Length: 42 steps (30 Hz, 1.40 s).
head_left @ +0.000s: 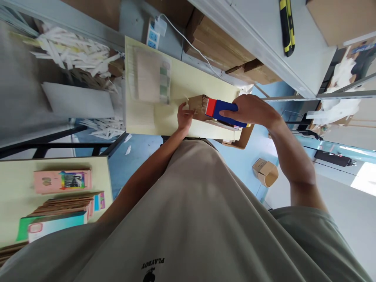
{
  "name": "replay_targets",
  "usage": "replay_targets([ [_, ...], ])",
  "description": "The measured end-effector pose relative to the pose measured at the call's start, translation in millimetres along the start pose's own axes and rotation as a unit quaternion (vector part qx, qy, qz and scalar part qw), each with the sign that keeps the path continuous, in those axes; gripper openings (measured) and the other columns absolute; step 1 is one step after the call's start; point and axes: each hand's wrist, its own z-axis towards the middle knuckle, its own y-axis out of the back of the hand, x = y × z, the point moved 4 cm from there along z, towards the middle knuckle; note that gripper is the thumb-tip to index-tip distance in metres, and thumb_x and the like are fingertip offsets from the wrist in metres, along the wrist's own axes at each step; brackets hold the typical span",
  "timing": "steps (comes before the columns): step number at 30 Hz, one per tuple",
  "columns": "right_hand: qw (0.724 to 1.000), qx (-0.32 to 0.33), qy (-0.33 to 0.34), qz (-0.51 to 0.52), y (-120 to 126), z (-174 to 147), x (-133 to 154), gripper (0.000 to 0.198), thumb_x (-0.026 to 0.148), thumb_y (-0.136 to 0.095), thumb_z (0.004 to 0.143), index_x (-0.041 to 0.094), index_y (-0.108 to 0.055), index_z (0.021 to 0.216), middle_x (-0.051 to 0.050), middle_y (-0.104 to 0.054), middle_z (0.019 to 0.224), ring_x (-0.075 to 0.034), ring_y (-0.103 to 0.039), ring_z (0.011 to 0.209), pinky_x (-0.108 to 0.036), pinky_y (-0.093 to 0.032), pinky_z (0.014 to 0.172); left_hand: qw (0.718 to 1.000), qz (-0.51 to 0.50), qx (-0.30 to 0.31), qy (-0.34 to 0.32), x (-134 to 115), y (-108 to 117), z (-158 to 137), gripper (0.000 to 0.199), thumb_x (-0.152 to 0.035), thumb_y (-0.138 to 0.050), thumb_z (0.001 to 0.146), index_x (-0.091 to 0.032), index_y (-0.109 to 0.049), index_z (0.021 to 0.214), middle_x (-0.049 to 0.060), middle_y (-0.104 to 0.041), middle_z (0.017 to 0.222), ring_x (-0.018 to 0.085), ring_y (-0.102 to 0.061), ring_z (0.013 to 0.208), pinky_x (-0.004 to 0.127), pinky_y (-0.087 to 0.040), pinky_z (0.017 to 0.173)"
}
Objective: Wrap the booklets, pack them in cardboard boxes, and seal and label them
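In the head view, my right hand [249,109] grips a flat blue box with a red end [226,111], thumb on top and fingers along its far side. The box's red end meets the crumpled edge of a brown paper packet [196,105], perhaps at its mouth; how far in it sits, I cannot tell. My left hand [185,116] is closed around the other end of the packet, its fingers bent against the paper. Both things are over the pale yellow table [173,123]. Under the box lies a thin stack of flat items, partly hidden.
A clear plastic-covered stack [149,74] lies on the table's left part. An open carton [245,137] stands at its right end. A yellow-black box cutter [287,27] rests on the shelf [264,43] above. Flat boxes [63,209] fill a side table. A power strip [152,35] is behind.
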Motion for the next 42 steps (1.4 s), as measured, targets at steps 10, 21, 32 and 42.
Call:
replay_targets([
  [10, 0.999, -0.026, 0.034, -0.018, -4, -6, 11, 0.076, 0.085, -0.053, 0.107, 0.016, -0.084, 0.112, -0.019, -0.078, 0.087, -0.040, -0.076, 0.095, -0.048, -0.052, 0.087, 0.847, 0.236, 0.269, -0.393, -57, -27, -25, 0.150, -0.095, -0.086, 0.085, -0.027, -0.006, 0.192, 0.022, -0.011, 0.201, 0.050, -0.005, 0.187, 0.069, -0.015, 0.151],
  [21, 0.999, -0.035, 0.031, 0.013, -1, 3, 11, 0.067, 0.079, -0.061, 0.107, 0.017, -0.082, 0.120, -0.020, -0.079, 0.095, -0.043, -0.074, 0.107, -0.049, -0.052, 0.092, 0.866, 0.247, 0.284, -0.329, -37, -36, -19, 0.112, -0.058, -0.097, 0.092, -0.029, -0.040, 0.183, 0.019, -0.047, 0.187, 0.045, -0.037, 0.179, 0.063, -0.028, 0.150],
  [32, 0.999, -0.026, 0.026, 0.013, 5, 21, 3, 0.076, 0.089, -0.064, 0.103, 0.016, -0.083, 0.113, -0.019, -0.078, 0.095, -0.043, -0.074, 0.108, -0.048, -0.052, 0.090, 0.900, 0.212, 0.274, -0.265, -70, -38, -21, 0.081, -0.054, -0.104, 0.086, -0.025, -0.070, 0.154, 0.018, -0.067, 0.166, 0.047, -0.053, 0.166, 0.059, -0.040, 0.144],
  [42, 0.999, -0.019, 0.013, 0.022, -1, 19, -7, 0.079, 0.091, -0.066, 0.101, 0.014, -0.081, 0.106, -0.019, -0.080, 0.099, -0.041, -0.076, 0.107, -0.046, -0.053, 0.091, 0.869, 0.243, 0.310, -0.298, -70, -37, -12, 0.064, -0.038, -0.101, 0.086, -0.024, -0.074, 0.143, 0.017, -0.064, 0.167, 0.044, -0.055, 0.165, 0.058, -0.044, 0.142],
])
